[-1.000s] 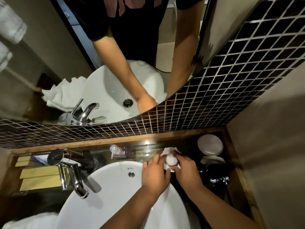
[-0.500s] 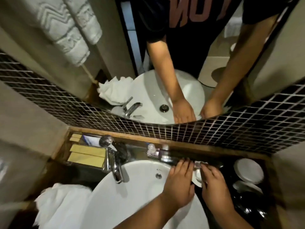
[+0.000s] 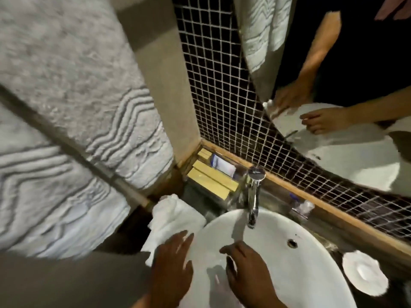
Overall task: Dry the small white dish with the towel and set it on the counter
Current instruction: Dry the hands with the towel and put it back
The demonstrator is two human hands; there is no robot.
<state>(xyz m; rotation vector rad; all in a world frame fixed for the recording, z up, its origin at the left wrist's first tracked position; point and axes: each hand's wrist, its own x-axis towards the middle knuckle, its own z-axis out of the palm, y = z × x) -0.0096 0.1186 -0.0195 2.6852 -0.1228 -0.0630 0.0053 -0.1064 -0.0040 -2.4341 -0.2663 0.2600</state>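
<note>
A crumpled white towel (image 3: 174, 218) lies on the counter at the left rim of the white basin (image 3: 311, 263). My left hand (image 3: 171, 265) hovers with spread fingers over the towel's lower edge and the basin rim, holding nothing. My right hand (image 3: 246, 270) is over the basin, fingers apart and empty. A small white round dish (image 3: 364, 272) sits on the dark counter right of the basin, well away from both hands.
A chrome faucet (image 3: 253, 196) stands behind the basin. Large patterned towels (image 3: 66, 107) hang at the left on a rail. A tray of yellow boxes (image 3: 211, 181) and a small bottle (image 3: 302, 207) sit along the tiled back wall under the mirror (image 3: 333, 85).
The view has swung left. Both hands left the small white item at the basin's right and moved across the basin; my left hand now reaches the crumpled towel.
</note>
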